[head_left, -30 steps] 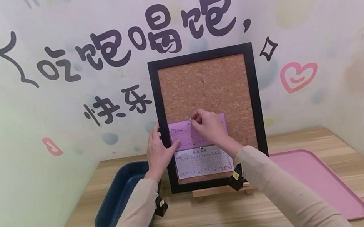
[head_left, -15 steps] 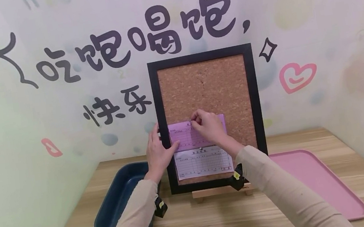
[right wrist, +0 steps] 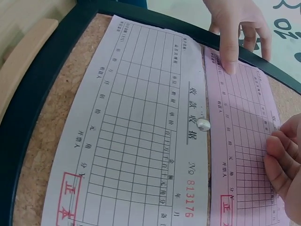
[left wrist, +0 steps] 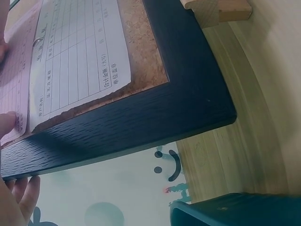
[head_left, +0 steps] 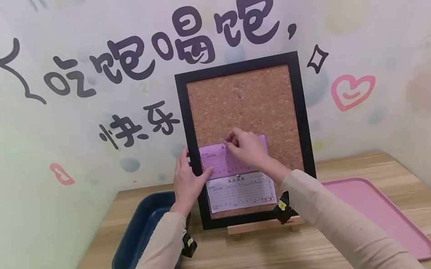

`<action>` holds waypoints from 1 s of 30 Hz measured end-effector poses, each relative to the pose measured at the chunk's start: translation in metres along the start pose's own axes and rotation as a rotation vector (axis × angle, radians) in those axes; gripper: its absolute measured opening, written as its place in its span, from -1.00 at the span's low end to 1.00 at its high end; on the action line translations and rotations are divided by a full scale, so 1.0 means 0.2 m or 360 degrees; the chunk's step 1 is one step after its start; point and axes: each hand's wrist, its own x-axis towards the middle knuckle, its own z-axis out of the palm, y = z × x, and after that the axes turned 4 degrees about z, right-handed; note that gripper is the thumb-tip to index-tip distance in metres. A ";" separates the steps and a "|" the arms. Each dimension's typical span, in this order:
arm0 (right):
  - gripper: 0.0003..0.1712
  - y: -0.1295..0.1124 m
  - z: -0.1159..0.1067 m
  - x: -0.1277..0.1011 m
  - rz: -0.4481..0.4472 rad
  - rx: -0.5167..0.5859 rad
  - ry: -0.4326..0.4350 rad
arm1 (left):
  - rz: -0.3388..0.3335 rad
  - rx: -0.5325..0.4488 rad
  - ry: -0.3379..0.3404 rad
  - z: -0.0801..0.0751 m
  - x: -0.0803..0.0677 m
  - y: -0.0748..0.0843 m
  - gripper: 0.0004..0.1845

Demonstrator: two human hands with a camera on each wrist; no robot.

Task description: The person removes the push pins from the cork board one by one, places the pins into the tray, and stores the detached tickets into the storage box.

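Observation:
A black-framed cork board [head_left: 236, 65] stands upright on a small wooden easel [head_left: 265, 226]. A white receipt [head_left: 240, 193] [right wrist: 136, 141] is pinned low on the cork by a silver pin [right wrist: 203, 124]. Just above it lies a pink receipt [head_left: 219, 161] [right wrist: 240, 136]. My left hand [head_left: 194, 162] [right wrist: 235, 42] presses its thumb on the pink sheet's left edge, with straight fingers [left wrist: 23, 197] along the frame's outer side. My right hand [head_left: 228, 144] [right wrist: 282, 150] pinches a small pin at the pink sheet's top edge, its fingers curled.
A dark blue bin [head_left: 143, 236] [left wrist: 235, 209] sits on the wooden table [head_left: 258, 261] left of the board. A flat pink tray [head_left: 376, 217] lies to the right. Decorated walls close in behind and on both sides.
Both hands stay on the pink receipt as before. My right forearm has shifted slightly.

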 end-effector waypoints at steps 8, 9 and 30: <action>-0.93 -0.02 -0.01 0.01 0.0009 -0.0087 -0.0031 | 0.0005 0.0009 -0.0003 0.00 0.00 0.00 -0.05; -0.92 -0.02 -0.02 0.01 0.0003 -0.0101 -0.0033 | 0.0004 0.0009 -0.0003 0.00 0.00 0.00 -0.05; -0.91 -0.04 -0.07 0.05 -0.0262 -0.0494 -0.0167 | -0.0025 0.0005 -0.0034 0.00 0.00 0.00 -0.06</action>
